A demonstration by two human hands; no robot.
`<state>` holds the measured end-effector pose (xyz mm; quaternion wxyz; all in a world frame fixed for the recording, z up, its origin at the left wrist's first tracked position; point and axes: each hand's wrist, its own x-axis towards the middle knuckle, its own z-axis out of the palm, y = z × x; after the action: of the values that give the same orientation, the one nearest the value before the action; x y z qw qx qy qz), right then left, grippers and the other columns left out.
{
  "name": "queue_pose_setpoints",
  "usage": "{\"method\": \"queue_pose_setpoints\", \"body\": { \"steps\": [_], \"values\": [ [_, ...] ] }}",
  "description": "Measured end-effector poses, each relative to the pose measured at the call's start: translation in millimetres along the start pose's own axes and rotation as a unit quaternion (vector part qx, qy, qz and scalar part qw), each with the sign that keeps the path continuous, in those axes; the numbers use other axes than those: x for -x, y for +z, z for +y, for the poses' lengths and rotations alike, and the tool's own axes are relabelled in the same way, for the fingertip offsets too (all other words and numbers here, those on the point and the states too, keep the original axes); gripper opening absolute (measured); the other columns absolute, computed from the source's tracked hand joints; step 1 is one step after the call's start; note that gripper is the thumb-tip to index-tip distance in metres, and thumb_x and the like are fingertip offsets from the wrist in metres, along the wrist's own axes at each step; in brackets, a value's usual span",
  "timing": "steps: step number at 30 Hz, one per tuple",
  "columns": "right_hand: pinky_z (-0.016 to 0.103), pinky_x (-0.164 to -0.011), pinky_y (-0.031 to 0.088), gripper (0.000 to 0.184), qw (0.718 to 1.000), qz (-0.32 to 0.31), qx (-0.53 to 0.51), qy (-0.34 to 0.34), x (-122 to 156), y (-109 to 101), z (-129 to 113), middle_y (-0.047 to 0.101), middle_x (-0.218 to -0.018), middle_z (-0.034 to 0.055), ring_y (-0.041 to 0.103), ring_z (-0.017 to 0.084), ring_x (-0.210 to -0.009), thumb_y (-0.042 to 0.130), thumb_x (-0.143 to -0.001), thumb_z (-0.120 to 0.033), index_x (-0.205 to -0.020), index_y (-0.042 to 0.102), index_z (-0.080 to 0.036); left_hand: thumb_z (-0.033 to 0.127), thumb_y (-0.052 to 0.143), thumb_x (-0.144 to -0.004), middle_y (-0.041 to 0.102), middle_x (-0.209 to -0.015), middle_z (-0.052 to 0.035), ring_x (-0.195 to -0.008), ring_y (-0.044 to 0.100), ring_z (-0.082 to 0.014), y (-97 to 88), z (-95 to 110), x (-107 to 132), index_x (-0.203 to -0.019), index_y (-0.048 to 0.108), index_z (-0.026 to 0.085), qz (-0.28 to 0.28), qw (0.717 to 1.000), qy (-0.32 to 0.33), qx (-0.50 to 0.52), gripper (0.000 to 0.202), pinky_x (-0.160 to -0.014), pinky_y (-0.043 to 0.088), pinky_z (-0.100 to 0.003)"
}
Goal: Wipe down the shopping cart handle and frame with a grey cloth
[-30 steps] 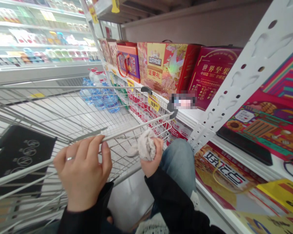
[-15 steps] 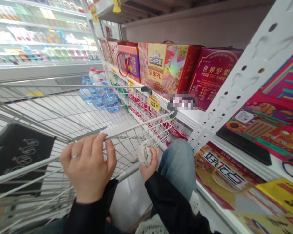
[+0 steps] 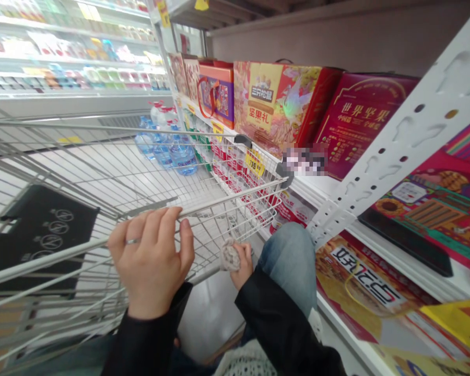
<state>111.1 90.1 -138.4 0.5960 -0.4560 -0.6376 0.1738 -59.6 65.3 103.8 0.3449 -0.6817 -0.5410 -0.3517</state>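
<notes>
My left hand (image 3: 151, 261), with a ring on one finger, is closed over the top side rail of a wire shopping cart (image 3: 235, 198). Lower down and to the right, my right hand (image 3: 243, 263) grips a bunched greyish cloth (image 3: 230, 255). The cloth is at the cart's lower wires near its far end; whether it touches them I cannot tell. A black panel with white printed symbols (image 3: 49, 230) is at the left of the cart.
To the right, a white shelf rack with a perforated post (image 3: 372, 162) holds boxed gift sets (image 3: 276, 107) close to the cart's end. Blue water jugs (image 3: 182, 154) stand on the floor ahead. A refrigerated display (image 3: 70, 68) is behind them. A bent knee (image 3: 290, 256) is beside my right hand.
The camera view has shifted, so the shelves and cart appear farther right. My right hand's fingers have moved slightly around the cloth. My left hand stays on the rail.
</notes>
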Motion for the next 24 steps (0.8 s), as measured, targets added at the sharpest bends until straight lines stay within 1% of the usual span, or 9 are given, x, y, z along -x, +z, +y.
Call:
{"method": "queue_pose_setpoints", "body": {
  "steps": [3, 6, 9, 12, 14, 17, 19, 21, 24],
  "values": [
    [0.032, -0.080, 0.058, 0.061, 0.999, -0.002, -0.003, 0.033, -6, -10, -17, 0.052, -0.106, 0.0046, 0.064, 0.019, -0.092, 0.060, -0.068, -0.003, -0.125, 0.063, -0.025, 0.013, 0.074, -0.083, 0.077, -0.121, -0.0114, -0.115, 0.071, -0.0305, 4.6, 7, 10, -0.129, 0.069, 0.020, 0.080, 0.994, 0.004, 0.077, 0.047, -0.112, 0.044, -0.051],
    [0.037, -0.088, 0.057, 0.055, 0.998, 0.042, -0.031, 0.046, -22, -18, -49, 0.053, -0.110, 0.0052, 0.062, 0.021, -0.100, 0.061, -0.073, -0.009, -0.125, 0.058, -0.025, 0.004, 0.073, -0.081, 0.077, -0.120, -0.0093, -0.114, 0.072, -0.0249, 11.3, 34, 38, -0.126, 0.071, 0.022, 0.133, 0.969, -0.030, 0.204, 0.049, -0.107, 0.053, -0.043],
    [0.040, -0.092, 0.055, 0.048, 0.993, 0.082, -0.075, 0.045, -28, -23, -81, 0.053, -0.110, 0.0045, 0.060, 0.022, -0.102, 0.066, -0.078, -0.019, -0.123, 0.054, -0.027, 0.016, 0.070, -0.090, 0.071, -0.135, -0.0113, -0.125, 0.068, -0.0249, 18.1, 73, 77, -0.138, 0.065, 0.022, 0.002, 0.937, -0.157, 0.313, 0.049, -0.111, 0.054, -0.041],
    [0.040, -0.093, 0.056, 0.046, 0.992, 0.033, -0.086, 0.084, -19, -24, -103, 0.052, -0.116, 0.0056, 0.060, 0.022, -0.106, 0.061, -0.085, -0.022, -0.128, 0.047, -0.028, 0.037, 0.069, -0.094, 0.064, -0.148, -0.0104, -0.133, 0.065, -0.0260, 22.6, 101, 110, -0.150, 0.055, 0.024, -0.107, 0.840, -0.335, 0.412, 0.059, -0.111, 0.056, -0.040],
    [0.040, -0.096, 0.056, 0.051, 0.992, -0.015, -0.071, 0.108, -12, -25, -112, 0.050, -0.121, 0.0071, 0.059, 0.022, -0.111, 0.058, -0.085, -0.018, -0.131, 0.042, -0.028, 0.048, 0.077, -0.086, 0.067, -0.143, -0.0102, -0.132, 0.066, -0.0286, 23.4, 104, 122, -0.149, 0.057, 0.023, -0.144, 0.779, -0.425, 0.438, 0.070, -0.111, 0.057, -0.040],
    [0.046, -0.112, 0.051, 0.076, 0.984, -0.138, -0.071, 0.093, -10, -36, -122, 0.046, -0.135, 0.0132, 0.055, 0.027, -0.129, 0.063, -0.074, -0.012, -0.143, 0.033, -0.025, 0.060, 0.083, -0.075, 0.077, -0.122, -0.0107, -0.116, 0.073, -0.0312, 20.4, 91, 125, -0.132, 0.069, 0.019, -0.178, 0.733, -0.493, 0.434, 0.071, -0.103, 0.061, -0.042],
    [0.053, -0.123, 0.041, 0.101, 0.964, -0.240, -0.093, 0.066, -17, -49, -129, 0.038, -0.150, 0.0194, 0.045, 0.032, -0.145, 0.065, -0.064, -0.008, -0.154, 0.022, -0.020, 0.062, 0.081, -0.077, 0.079, -0.112, -0.0095, -0.103, 0.076, -0.0289, 15.8, 82, 120, -0.125, 0.072, 0.018, -0.180, 0.722, -0.516, 0.425, 0.066, -0.094, 0.064, -0.039],
    [0.056, -0.129, 0.033, 0.117, 0.944, -0.304, -0.123, 0.032, -25, -61, -136, 0.028, -0.160, 0.0232, 0.034, 0.036, -0.154, 0.065, -0.060, -0.007, -0.160, 0.007, -0.017, 0.057, 0.080, -0.080, 0.077, -0.119, -0.0089, -0.107, 0.075, -0.0275, 10.4, 78, 111, -0.133, 0.067, 0.020, -0.167, 0.733, -0.501, 0.430, 0.066, -0.095, 0.063, -0.037],
    [0.056, -0.129, 0.034, 0.126, 0.928, -0.335, -0.161, -0.033, -38, -72, -146, 0.018, -0.169, 0.0244, 0.029, 0.038, -0.159, 0.065, -0.060, -0.011, -0.164, -0.007, -0.015, 0.045, 0.075, -0.088, 0.066, -0.142, -0.0105, -0.125, 0.068, -0.0275, 4.9, 75, 97, -0.153, 0.048, 0.027, -0.121, 0.791, -0.419, 0.428, 0.073, -0.104, 0.060, -0.039]
  ]
}}
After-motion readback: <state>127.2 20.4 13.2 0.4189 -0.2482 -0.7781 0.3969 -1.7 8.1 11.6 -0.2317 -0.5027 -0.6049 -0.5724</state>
